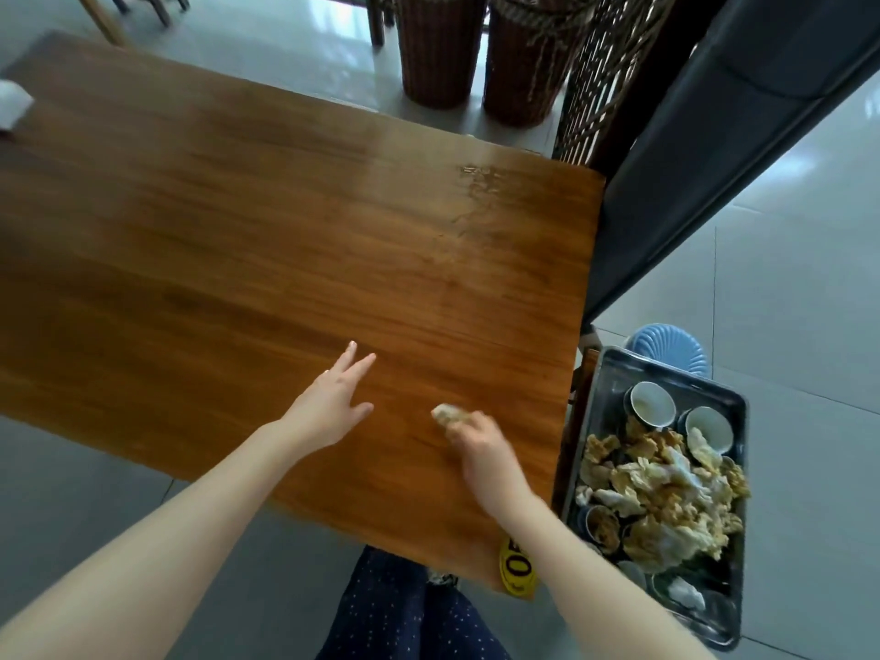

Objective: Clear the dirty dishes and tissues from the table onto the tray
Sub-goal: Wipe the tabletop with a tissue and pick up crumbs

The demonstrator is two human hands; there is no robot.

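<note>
Tabletop (238, 207): wide wood surface with a wet smear (476, 183) near the far right corner. Its right edge is just beside the metal tray (614, 388), which sits lower and holds bowls (652, 404) and a heap of stained tissues (662, 493). Right hand (481, 450) is curled round a crumpled tissue wad (447, 414) on the wood, near the front right corner. Left hand (333, 402) has fingers straight and spread, holds nothing, and is just left of the wad. A white object (12, 104) sits at the far left edge.
</note>
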